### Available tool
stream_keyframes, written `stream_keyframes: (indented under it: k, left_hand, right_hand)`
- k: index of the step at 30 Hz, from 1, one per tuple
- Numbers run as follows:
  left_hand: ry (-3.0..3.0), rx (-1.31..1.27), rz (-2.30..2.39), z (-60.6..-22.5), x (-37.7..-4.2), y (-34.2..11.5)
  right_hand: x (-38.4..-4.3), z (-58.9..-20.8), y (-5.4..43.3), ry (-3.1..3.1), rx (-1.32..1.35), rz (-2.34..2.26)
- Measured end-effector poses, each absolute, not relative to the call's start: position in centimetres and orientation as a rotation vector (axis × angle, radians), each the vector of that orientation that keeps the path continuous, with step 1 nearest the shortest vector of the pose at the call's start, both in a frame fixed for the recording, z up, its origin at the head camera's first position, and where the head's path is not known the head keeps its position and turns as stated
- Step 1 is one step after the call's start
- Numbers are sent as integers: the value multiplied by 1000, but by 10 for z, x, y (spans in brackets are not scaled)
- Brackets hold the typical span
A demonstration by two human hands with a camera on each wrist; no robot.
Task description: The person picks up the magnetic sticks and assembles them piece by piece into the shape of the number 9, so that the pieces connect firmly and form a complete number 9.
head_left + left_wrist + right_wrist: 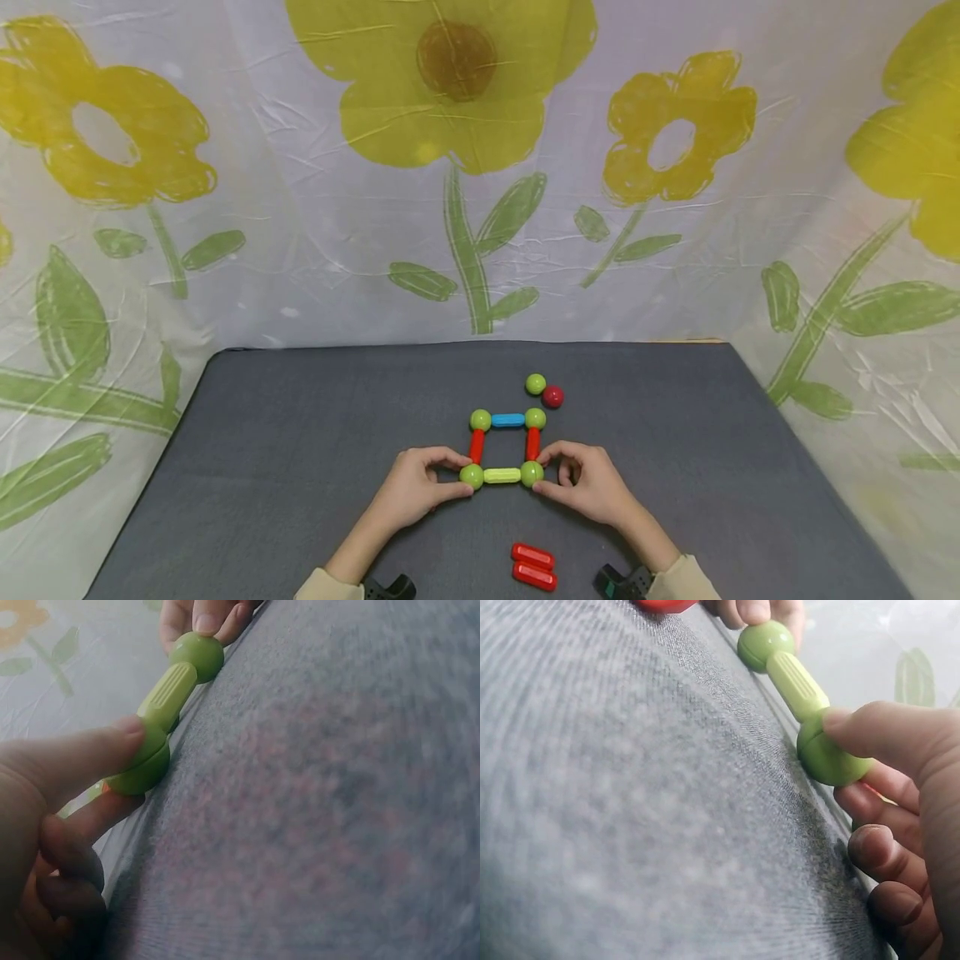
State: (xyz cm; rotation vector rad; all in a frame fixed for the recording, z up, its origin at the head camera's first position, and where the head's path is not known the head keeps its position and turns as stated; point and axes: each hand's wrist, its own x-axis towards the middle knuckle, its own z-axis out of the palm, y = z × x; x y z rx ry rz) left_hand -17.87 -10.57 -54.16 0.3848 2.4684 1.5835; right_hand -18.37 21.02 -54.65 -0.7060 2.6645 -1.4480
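A square of rods and balls lies flat on the dark grey table. Its near side is a yellow-green rod [502, 476], its far side a blue rod [507, 421], and red rods [477, 447] form both flanks. Green balls sit at the corners. My left hand [416, 483] pinches the near left green ball [142, 769] between thumb and fingers. With thumb and forefinger, my right hand [588, 483] pinches the near right green ball [829, 754]. In both wrist views the yellow-green rod spans between these two balls.
Behind the square, a loose green ball [536, 384] and a dark red ball [552, 397] lie close together. Two loose red rods [533, 556] lie side by side near the front of the table [300, 433]. A flower-printed sheet [322, 250] hangs behind.
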Motion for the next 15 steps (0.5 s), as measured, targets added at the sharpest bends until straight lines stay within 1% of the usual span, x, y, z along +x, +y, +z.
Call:
stream_keyframes:
  k: [15]
  left_hand:
    - [2580,343,1575,-541,-171,-100]
  right_hand:
    - [-183,-545,211,2644,-724,-1435]
